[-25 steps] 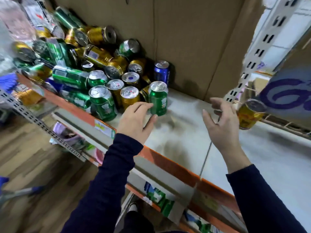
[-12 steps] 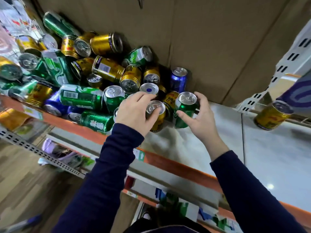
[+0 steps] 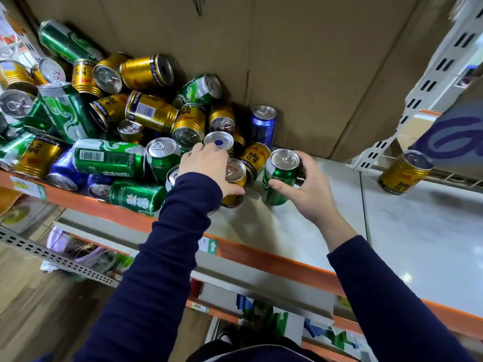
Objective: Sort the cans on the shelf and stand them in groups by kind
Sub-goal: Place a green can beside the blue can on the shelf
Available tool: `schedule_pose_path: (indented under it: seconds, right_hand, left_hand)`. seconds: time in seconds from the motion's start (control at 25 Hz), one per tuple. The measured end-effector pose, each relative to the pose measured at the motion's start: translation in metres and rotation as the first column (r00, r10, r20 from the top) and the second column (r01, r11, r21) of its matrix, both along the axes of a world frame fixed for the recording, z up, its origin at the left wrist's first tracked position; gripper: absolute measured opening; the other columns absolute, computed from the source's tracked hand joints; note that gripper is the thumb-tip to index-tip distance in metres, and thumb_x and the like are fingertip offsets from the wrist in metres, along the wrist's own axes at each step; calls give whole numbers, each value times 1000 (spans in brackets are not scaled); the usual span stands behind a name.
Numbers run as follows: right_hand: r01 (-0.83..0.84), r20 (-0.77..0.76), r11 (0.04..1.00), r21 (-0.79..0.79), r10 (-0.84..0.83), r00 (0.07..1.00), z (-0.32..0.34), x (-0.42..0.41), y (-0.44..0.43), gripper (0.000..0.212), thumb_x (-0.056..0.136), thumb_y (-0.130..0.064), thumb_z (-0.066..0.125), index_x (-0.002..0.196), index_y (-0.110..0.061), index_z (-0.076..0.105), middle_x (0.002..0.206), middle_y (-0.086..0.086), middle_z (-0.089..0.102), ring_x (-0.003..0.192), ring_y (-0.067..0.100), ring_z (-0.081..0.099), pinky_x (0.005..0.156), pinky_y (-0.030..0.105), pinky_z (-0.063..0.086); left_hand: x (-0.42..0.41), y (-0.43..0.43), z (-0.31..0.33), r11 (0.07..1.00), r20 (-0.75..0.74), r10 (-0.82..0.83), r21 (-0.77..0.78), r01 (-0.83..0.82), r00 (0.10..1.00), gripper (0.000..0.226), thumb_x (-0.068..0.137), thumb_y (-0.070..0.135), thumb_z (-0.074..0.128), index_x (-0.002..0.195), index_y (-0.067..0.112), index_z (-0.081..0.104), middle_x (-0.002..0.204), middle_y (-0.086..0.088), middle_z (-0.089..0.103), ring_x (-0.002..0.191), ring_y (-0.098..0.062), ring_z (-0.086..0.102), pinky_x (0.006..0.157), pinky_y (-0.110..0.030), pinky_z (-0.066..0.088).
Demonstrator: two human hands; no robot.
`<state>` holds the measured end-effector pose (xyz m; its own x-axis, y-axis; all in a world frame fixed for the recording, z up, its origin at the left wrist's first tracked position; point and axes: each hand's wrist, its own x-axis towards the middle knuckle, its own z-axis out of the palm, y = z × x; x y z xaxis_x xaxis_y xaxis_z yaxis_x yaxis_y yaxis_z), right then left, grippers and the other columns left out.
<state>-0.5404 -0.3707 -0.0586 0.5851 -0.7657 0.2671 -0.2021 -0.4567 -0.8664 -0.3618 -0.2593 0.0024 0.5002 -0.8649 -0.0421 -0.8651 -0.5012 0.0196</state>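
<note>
Holding two cans at once, near the middle of the shelf [image 3: 264, 259], just right of the heap of cans [image 3: 109, 121] piled at its left end against the cardboard back [image 3: 313, 61]. With the left hand [image 3: 209, 168], reaching from above and curling down over a short gold can [image 3: 236, 178], thumb low on the near side, fingers mostly hidden. With the right hand [image 3: 305, 186], wrapping round the side wall of a green can [image 3: 281, 176], thumb in front, fingers behind, not covering the lid. Resting on the shelf or just lifted: cannot tell which. Probably thin aluminium on the green can, so light, smooth, a little slippery and easy to dent; better to grip at the middle of the wall with moderate force, not at the rim. Probably stiffer on the gold can, with its ribbed wall, so safe to take from above round the lid edge. Full or empty: impossible to judge from here. Worth watching the loose heap beside the left hand, likely to roll once a can is pulled away. Well apart, toward the right end of the shelf, standing alone, a second gold can [image 3: 403, 173]; perhaps the place for the gold group.
</note>
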Motion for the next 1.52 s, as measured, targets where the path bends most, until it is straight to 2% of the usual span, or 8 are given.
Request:
schedule_pose_path:
  seconds: [0.16,0.32,0.52,0.68,0.96,1.24,1.32,1.52]
  right_hand:
    - [29,10,998,-48,-28,1000,1,-8,6,56,74,-32,82,121,-30,53,108,-25,61,103,-8,56,83,7,43]
    - [144,48,985,-95,-139,989,5,-29,5,57,75,-38,81,123,-20,57,112,-14,64,103,2,58,86,17,46]
    - [260,60,960,-102,-255,965,10,-80,-2,52,74,-33,81,118,-29,54,106,-28,58,97,-7,56,80,10,44]
    - [336,93,936,-108,-327,941,8,-135,-13,53,74,-27,82,118,-31,54,106,-27,59,95,-8,58,79,8,45]
    - [363,102,925,-112,-353,930,2,-240,-54,58,71,-37,80,122,-20,58,111,-13,66,100,7,62,85,24,50]
    - [336,90,939,-70,-330,940,-4,-287,-81,62,67,-41,81,123,-33,55,112,-24,63,103,4,62,88,25,52]
    - [333,92,941,-57,-327,941,-5,-290,-85,61,66,-41,82,120,-43,53,110,-30,63,103,2,61,88,22,51]
    - [392,109,920,-17,-388,915,-7,-287,-90,62,65,-46,81,121,-34,57,111,-20,66,101,8,63,88,32,54]
  left_hand:
    - [-1,9,4,990,-49,-57,-129,51,997,74,58,75,65,115,30,55,118,-1,58,116,-26,45,98,-45,32]
    - [-17,13,12,900,-171,-127,-433,41,977,69,54,74,67,104,28,58,95,3,68,90,-22,61,87,-38,46]
    - [-53,-11,11,807,-345,-302,-588,46,889,66,60,70,68,102,21,54,95,4,64,86,-18,60,75,-38,52]
    - [-102,-42,0,794,-404,-363,-606,52,840,69,56,77,56,99,24,52,93,7,61,81,-9,56,70,-27,52]
    - [-189,-117,-21,866,-400,-313,-493,86,861,62,57,71,70,97,27,51,91,10,56,81,-12,51,68,-26,43]
    - [-224,-193,-38,886,-417,-194,-463,-24,888,69,66,54,75,120,16,54,131,-12,44,112,-27,49,88,-28,39]
    - [-224,-205,-41,885,-415,-159,-461,-56,896,65,70,49,75,121,14,54,134,-14,42,113,-30,50,90,-29,39]
    - [-221,-201,-47,874,-332,-186,-485,1,925,69,76,43,72,132,13,45,132,-14,45,116,-31,48,94,-35,39]
